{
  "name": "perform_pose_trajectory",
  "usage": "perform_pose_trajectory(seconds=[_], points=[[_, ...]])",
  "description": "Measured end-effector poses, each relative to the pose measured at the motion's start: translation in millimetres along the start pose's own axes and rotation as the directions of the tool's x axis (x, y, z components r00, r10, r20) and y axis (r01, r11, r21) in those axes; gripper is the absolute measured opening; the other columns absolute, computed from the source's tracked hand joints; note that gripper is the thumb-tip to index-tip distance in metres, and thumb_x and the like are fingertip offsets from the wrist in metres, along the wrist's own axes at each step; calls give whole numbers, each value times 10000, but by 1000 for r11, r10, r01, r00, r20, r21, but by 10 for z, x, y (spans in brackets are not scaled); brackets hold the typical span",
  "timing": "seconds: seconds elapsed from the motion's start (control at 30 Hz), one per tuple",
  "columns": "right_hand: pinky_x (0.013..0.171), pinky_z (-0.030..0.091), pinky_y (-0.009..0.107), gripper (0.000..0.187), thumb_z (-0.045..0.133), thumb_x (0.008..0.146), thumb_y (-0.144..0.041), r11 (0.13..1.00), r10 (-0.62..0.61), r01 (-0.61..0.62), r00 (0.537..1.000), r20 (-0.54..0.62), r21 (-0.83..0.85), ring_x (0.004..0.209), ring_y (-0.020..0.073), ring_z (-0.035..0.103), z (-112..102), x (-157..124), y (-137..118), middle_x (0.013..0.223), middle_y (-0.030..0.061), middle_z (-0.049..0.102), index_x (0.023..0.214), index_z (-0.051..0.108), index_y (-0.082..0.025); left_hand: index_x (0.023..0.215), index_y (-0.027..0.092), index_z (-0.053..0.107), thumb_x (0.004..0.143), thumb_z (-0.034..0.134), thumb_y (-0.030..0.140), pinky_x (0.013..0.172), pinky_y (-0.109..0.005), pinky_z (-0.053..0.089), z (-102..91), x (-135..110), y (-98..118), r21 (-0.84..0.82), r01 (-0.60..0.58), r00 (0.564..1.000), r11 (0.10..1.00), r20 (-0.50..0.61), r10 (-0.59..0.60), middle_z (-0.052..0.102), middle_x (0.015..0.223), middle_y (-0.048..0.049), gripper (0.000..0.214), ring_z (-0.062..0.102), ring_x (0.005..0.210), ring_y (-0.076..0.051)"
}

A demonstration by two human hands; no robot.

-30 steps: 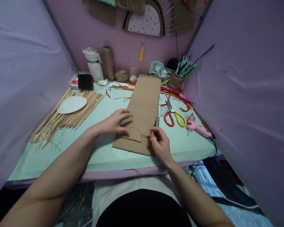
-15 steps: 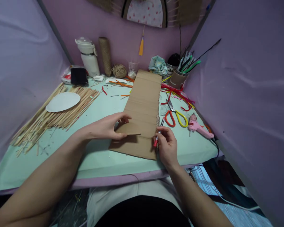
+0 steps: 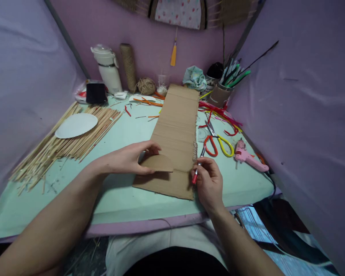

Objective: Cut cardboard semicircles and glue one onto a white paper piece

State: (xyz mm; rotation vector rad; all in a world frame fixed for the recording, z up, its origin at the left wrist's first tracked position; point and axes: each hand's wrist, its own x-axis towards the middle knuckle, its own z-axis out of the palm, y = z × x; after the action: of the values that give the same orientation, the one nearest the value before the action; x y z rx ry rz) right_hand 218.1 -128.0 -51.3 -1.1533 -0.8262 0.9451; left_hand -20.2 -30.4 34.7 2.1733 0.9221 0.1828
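Left grip [image 3: 129, 157] closed on the left end of the small curved cardboard piece [image 3: 159, 163], near edge raised over the near end of the cardboard strip [image 3: 178, 122]. Right grip [image 3: 209, 182] holds a red-ended pen [image 3: 197, 171] by the strip's right edge. Strip lies on the table [image 3: 117, 197]; scissors [image 3: 214, 135] and pink glue gun [image 3: 245, 155] right, white disc [image 3: 76, 125] on thin sticks [image 3: 83, 145] left.

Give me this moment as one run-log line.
left hand: holds rounded cardboard piece; right hand: holds red-ended pen; beneath piece: long cardboard strip; right of strip: scissors, glue gun
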Motion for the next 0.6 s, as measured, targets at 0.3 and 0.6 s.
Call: perform_pose_trajectory(seconds=[0.3, 0.6], points=[[467, 431, 197, 166, 647, 814, -304, 1000, -18, 18, 1000, -2, 3, 560, 93, 537, -2, 14, -15, 750, -29, 561, 950, 602, -221, 1131, 186, 556, 759, 693, 475, 926, -384, 463, -183, -32, -149, -105, -2, 959, 994, -280, -27, 631, 1172, -86, 490, 595, 1067, -229], [473, 432, 193, 153, 645, 821, -286, 1000, -18, 18, 1000, 3, -21, 577, 93, 545, -11, 21, -3, 767, -26, 562, 952, 604, -218, 1130, 185, 542, 732, 684, 329, 863, -353, 457, 87, -83, -13, 53, -52, 999, 997, 8, 51, 620, 1097, -65, 447, 577, 984, -215]])
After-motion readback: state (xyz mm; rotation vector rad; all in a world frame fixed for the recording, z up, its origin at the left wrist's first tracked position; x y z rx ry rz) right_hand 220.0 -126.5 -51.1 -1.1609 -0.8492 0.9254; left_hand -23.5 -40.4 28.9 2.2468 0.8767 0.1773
